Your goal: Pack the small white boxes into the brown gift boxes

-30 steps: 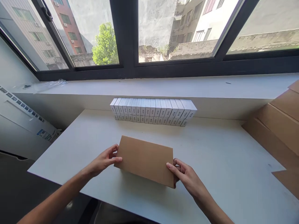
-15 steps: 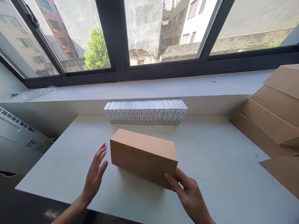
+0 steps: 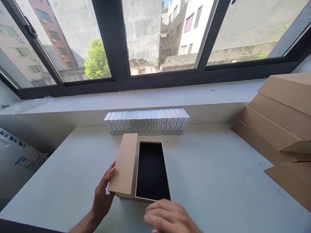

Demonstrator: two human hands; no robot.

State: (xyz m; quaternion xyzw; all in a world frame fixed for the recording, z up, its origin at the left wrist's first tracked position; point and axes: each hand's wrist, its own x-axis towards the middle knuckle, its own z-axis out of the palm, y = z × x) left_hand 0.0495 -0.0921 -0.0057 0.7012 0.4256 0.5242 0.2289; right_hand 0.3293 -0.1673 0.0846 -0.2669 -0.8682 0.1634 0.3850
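Observation:
A brown cardboard box stands open on the white table. Its brown lid (image 3: 124, 165) is swung up along the left side, and the black inside (image 3: 152, 170) with its pale rim shows on the right. My left hand (image 3: 103, 192) grips the lid at its near left edge, fingers along the outer side and thumb by the lower corner. Just in front of the box's near end is my right hand (image 3: 170, 215), fingers stretched out and slightly bent, with nothing seen in it. Whether it touches the box I cannot tell.
Small white boxes (image 3: 147, 119) stand in two stacked rows at the back of the table (image 3: 206, 181). Folded brown cardboard (image 3: 282, 119) leans at the right. Clear plastic film (image 3: 36, 104) lies on the sill below the window, and a white appliance (image 3: 19, 155) stands at the left.
The box has been turned lengthwise away from me, set down and opened, showing its black inside. My left hand has taken hold of the lid; my right hand has let go and moved left.

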